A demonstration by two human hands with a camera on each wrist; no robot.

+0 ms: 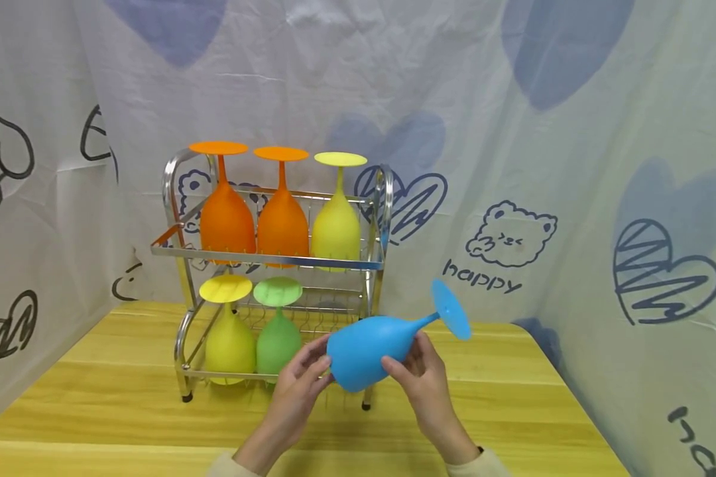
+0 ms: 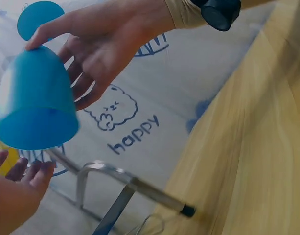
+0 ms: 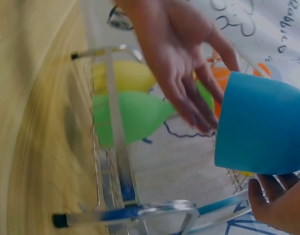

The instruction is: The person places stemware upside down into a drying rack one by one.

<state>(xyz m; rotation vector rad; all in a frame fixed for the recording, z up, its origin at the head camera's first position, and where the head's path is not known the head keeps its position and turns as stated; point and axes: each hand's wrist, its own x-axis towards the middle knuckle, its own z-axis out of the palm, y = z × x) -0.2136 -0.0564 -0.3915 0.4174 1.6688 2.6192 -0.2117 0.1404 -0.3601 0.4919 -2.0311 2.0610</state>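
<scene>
A blue plastic goblet (image 1: 370, 351) is held tilted in the air, its foot up to the right and its mouth toward the lower left. My right hand (image 1: 420, 384) grips the bowl near the stem, thumb in front and fingers behind. At the mouth end is my left hand (image 1: 298, 377), its fingers spread close to the rim; whether they press on it is hard to tell. In the left wrist view the goblet (image 2: 39, 98) shows its open mouth above the left hand's fingers. The right wrist view shows the left hand (image 3: 176, 54) with extended fingers beside the rim.
Behind the hands stands a two-tier metal rack (image 1: 268, 255). Upside down on its upper tier are two orange goblets (image 1: 227, 222) and a pale yellow goblet (image 1: 336, 228). Below stand a yellow goblet (image 1: 229, 344) and a green goblet (image 1: 278, 341). All is on a wooden table (image 1: 513, 397).
</scene>
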